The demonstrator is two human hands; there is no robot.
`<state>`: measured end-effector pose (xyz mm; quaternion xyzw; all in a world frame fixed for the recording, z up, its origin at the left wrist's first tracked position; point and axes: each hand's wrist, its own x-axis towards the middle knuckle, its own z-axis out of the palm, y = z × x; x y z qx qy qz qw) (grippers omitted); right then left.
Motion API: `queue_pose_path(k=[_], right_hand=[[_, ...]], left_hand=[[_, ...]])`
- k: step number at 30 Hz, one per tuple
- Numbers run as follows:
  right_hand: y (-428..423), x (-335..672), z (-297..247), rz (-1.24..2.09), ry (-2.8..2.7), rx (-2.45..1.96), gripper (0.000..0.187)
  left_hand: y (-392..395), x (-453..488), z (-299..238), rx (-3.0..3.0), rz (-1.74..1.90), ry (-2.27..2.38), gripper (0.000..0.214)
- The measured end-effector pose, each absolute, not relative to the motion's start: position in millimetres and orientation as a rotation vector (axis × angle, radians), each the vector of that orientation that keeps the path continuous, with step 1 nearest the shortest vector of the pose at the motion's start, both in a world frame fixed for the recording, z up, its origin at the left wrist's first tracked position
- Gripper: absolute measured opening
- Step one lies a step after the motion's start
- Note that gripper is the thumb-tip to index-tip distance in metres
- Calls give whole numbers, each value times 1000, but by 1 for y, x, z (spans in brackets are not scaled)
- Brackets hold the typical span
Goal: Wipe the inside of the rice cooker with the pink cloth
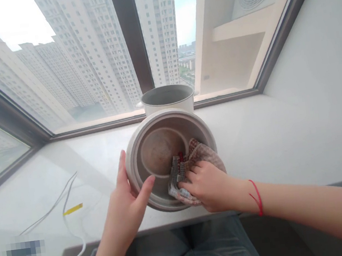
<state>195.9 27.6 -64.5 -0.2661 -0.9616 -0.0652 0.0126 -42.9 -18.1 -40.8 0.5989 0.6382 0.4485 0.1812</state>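
Observation:
A round white appliance body (136, 149) is tilted toward me on the white windowsill, its brownish inner plate facing me. My left hand (127, 204) grips its left rim, thumb inside and fingers behind. My right hand (209, 183) presses a patterned brown cloth (193, 158) against the lower right of the inside, fingers curled on the cloth. A red string circles my right wrist. Behind the tilted body stands a white inner pot (168, 99), upright and hollow, by the window.
The white windowsill (284, 139) spreads wide to both sides. A white cable (64, 199) with a yellow tag lies at the left. A dark window frame (130, 37) rises behind. My legs in jeans show below the sill's edge. A blurred patch covers the lower left.

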Motion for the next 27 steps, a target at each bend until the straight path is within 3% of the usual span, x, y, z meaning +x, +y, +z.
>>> queue_pose_path(k=[3, 7, 13, 21, 27], right_hand=[[18, 181, -71, -79, -2898, -895, 26], [11, 169, -71, 42, -2858, -947, 36], [20, 188, -67, -58, -2973, -914, 35], [56, 232, -44, -590, -3187, -816, 21], [64, 236, -33, -788, -3191, -616, 20]], left_hand=[[-41, -18, -84, 1465, 1536, 1851, 103], [-48, -6, -103, 1415, 1689, 1931, 96], [-27, -42, -65, 1742, 1328, 1877, 82], [11, -42, 14, 2040, 765, 1718, 78], [35, -58, 26, 2120, 875, 1643, 77]])
